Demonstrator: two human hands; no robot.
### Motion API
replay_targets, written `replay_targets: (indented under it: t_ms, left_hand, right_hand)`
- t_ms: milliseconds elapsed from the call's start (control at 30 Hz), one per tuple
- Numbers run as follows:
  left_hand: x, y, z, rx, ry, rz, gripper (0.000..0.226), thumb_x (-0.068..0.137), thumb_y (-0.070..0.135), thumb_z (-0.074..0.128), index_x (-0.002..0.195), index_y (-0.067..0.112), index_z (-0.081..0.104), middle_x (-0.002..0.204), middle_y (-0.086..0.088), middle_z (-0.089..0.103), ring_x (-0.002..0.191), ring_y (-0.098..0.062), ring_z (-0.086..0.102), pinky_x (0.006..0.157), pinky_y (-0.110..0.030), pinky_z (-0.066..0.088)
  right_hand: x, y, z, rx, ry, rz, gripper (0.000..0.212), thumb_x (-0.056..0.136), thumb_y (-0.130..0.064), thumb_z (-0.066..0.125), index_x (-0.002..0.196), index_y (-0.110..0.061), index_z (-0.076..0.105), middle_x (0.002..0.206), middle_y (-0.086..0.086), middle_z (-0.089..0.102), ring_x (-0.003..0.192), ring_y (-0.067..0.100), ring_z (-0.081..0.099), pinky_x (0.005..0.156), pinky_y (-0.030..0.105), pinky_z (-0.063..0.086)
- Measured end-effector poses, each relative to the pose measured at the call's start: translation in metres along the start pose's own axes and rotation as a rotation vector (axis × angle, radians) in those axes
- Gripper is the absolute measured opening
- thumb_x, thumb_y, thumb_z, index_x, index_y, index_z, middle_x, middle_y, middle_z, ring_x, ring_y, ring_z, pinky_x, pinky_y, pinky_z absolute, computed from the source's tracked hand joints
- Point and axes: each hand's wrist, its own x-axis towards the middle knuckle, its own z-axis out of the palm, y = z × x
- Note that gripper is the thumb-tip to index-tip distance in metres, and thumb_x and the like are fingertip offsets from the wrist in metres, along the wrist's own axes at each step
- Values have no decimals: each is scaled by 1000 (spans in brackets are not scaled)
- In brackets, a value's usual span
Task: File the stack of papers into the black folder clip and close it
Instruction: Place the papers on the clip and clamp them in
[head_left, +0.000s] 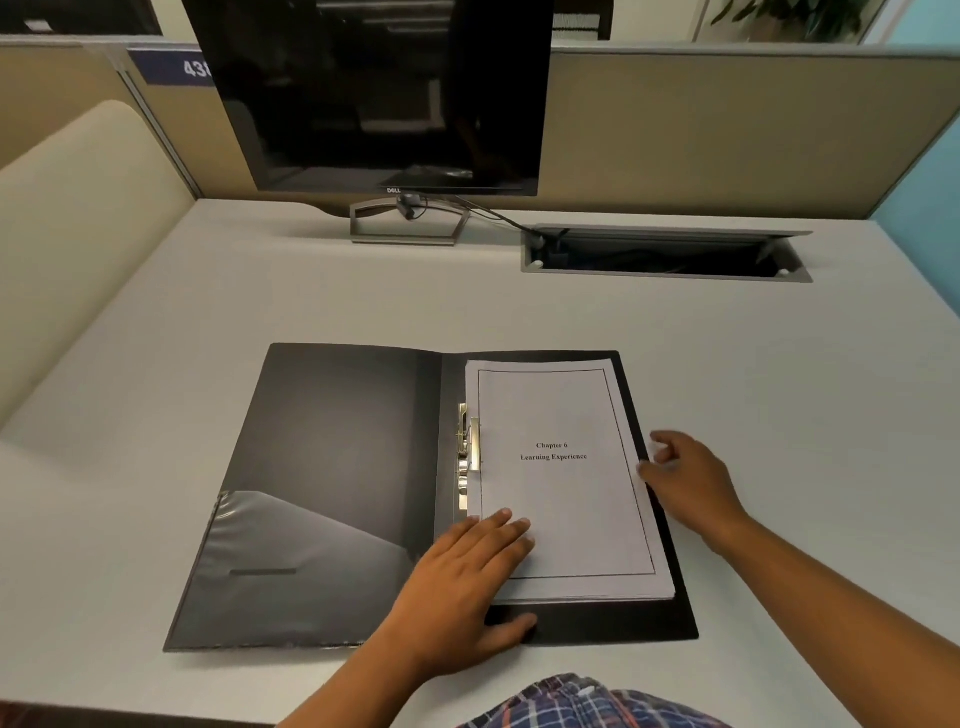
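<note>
While the black folder (332, 499) lies open mid-table, left hand (467, 582) presses flat-fingered on the papers (561, 483); right hand (685, 478) touches their edge, fingers loose, gripping nothing.

left hand (467, 577) — bare | right hand (691, 480) — bare, no sleeve | plaid garment (587, 704), blue-white-orange

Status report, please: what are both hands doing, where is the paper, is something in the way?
Left hand flat on stack of papers, right hand at its right edge. Stack inside open black folder, clip over left margin. Nothing blocking.
</note>
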Motion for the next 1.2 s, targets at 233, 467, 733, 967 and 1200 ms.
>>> replay_targets:
  t_ms: [233, 467, 733, 967, 1200]
  left_hand:
    - [80, 36, 3, 31, -152, 350, 63, 88, 53, 56, 140, 20, 43, 151, -3, 43, 144, -22, 27, 118, -40, 16]
    - [120, 56, 26, 130, -232, 448, 66, 78, 58, 64, 128, 17, 58, 137, -9, 53, 140, -28, 32, 118, -47, 18]
    - [110, 53, 32, 120, -158, 397, 44, 83, 44, 64, 113, 11, 65, 120, -12, 62, 122, -30, 49, 114, -47, 25]
    - [119, 55, 35, 172, -219, 489, 65, 86, 51, 56, 141, 18, 46, 150, -5, 44, 143, -26, 27, 118, -44, 16]
    - [123, 56, 35, 213, -238, 509, 55, 80, 48, 64, 126, 18, 61, 133, -2, 58, 135, -24, 40, 115, -42, 21]
  right_hand:
    - [80, -49, 2, -289, 15, -357, 37, 88, -5, 50, 123, -13, 59, 125, 9, 56, 109, 25, 57, 95, 36, 46]
    - [129, -87, 29, -680, -184, -430, 49, 82, 3, 47, 128, -11, 54, 127, 13, 50, 113, 33, 50, 96, 47, 45]
    - [127, -88, 38, -738, -167, -473, 47, 82, 0, 46, 127, -11, 50, 124, 13, 48, 112, 33, 47, 93, 46, 44]
    - [123, -105, 47, -754, -170, -546, 50, 78, 0, 48, 127, -14, 52, 124, 10, 51, 111, 32, 49, 94, 46, 43]
    - [114, -138, 85, -772, -303, -591, 54, 81, -2, 48, 133, -16, 47, 131, 10, 46, 118, 32, 44, 97, 46, 40]
